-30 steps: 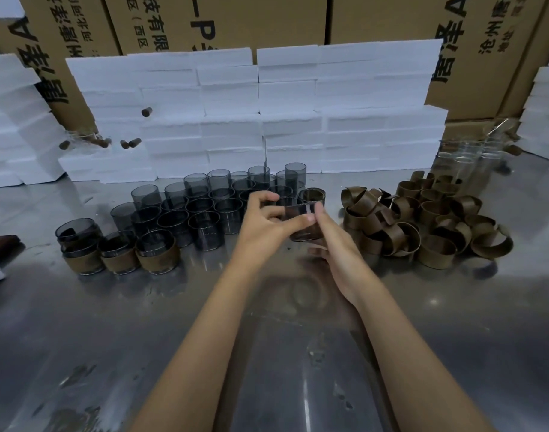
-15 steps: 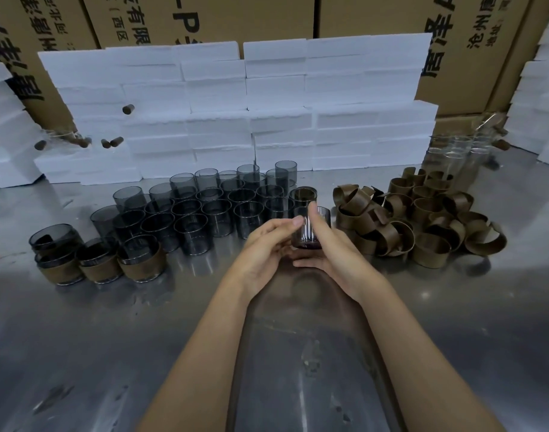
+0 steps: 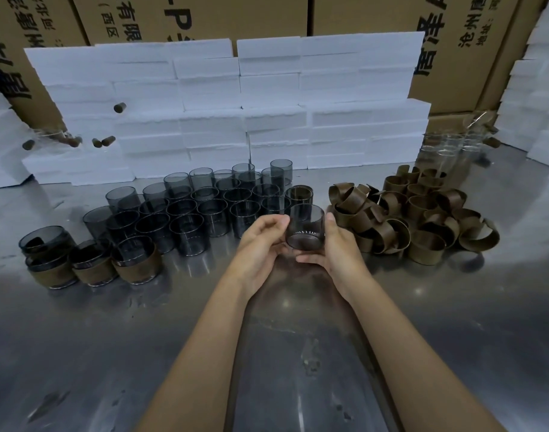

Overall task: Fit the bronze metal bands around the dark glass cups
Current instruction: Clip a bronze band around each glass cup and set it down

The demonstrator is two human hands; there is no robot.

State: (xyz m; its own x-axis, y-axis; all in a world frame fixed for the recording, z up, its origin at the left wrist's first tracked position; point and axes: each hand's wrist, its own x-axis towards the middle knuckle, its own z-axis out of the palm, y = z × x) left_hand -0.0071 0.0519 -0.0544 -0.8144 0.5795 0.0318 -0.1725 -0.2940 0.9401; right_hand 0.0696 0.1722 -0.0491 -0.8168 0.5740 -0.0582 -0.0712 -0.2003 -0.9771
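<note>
I've got one cup [image 3: 305,227] up off the table [image 3: 80,353] between both hands, centre of view, just near of the cup cluster. It's a short smoky dark glass cylinder, see-through, open mouth up, thick darker base, tilted a bit toward me, no band on it. Left hand [image 3: 259,247] has fingers curled with the fingertips touching the cup's left wall; right hand [image 3: 338,247] cups it from the right and below, thumb up along the right wall, fingers wrapped under the base.

Bare cups [image 3: 186,219] stand upright in rows on the table, left of and beyond my hands, same grey-black glass, several stacked taller at the far side. One cup [image 3: 299,194] at the right end of the rows looks browner than the rest. Banded cups [image 3: 136,263] sit far left in a near row, each with a matte bronze-brown wrap around the lower body; one more is stacked on the leftmost.

Bands [image 3: 416,222] are piled right of my hands, loose, open C-shaped strips of dull bronze, tangled over each other, touching the table. Clear glasses [image 3: 447,148] stand beyond the pile, hard to make out.

White foam blocks [image 3: 267,98] are stacked like a wall along the far edge. Cartons [image 3: 453,42] behind carry big black Chinese print, seen rotated; I can read 沧州 and 有限, plus "P" on the middle one, the rest cut off or too skewed
</note>
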